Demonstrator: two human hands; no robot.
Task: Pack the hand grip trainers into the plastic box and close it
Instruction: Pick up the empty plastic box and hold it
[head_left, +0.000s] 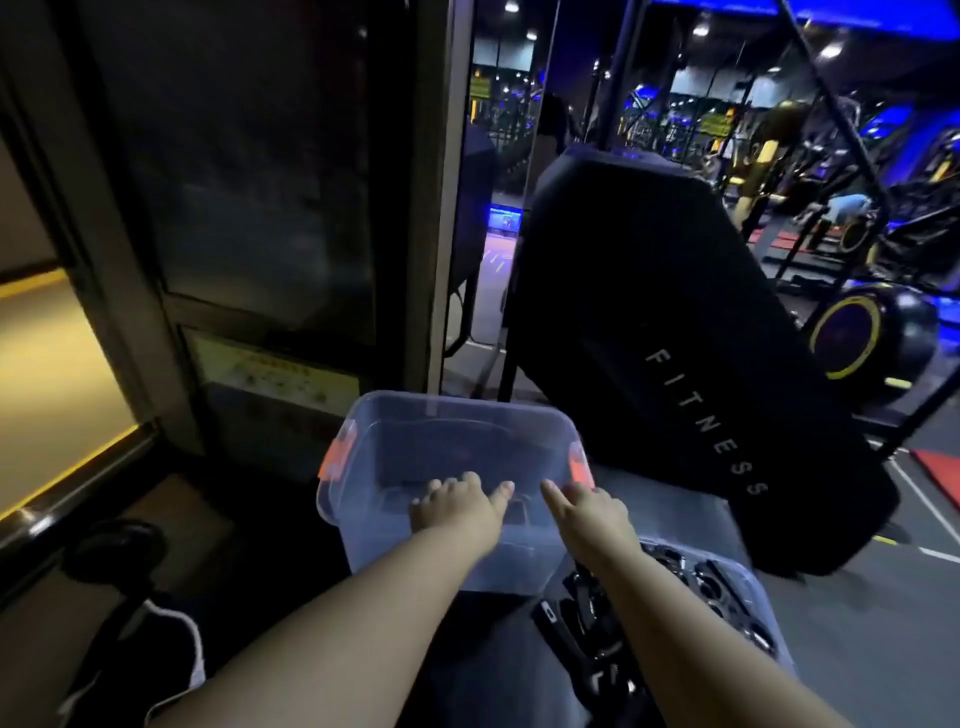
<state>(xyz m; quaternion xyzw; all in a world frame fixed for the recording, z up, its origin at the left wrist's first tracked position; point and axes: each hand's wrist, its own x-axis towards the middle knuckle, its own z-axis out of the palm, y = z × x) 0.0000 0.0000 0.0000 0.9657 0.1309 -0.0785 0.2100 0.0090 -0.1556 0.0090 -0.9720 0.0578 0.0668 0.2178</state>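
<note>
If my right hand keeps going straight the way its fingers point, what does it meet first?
Probably the plastic box: the right hand points forward and slightly left across its top, toward the far wall. Depth is unclear.

Black padded machine panel (675, 364) lettered FITNESS slants at right, dark glass door (260, 182) stands at left, yellow-rimmed black wheel (857, 332) beyond (blue-lit gym equipment behind), white cable (195, 644) lies lower left.
</note>
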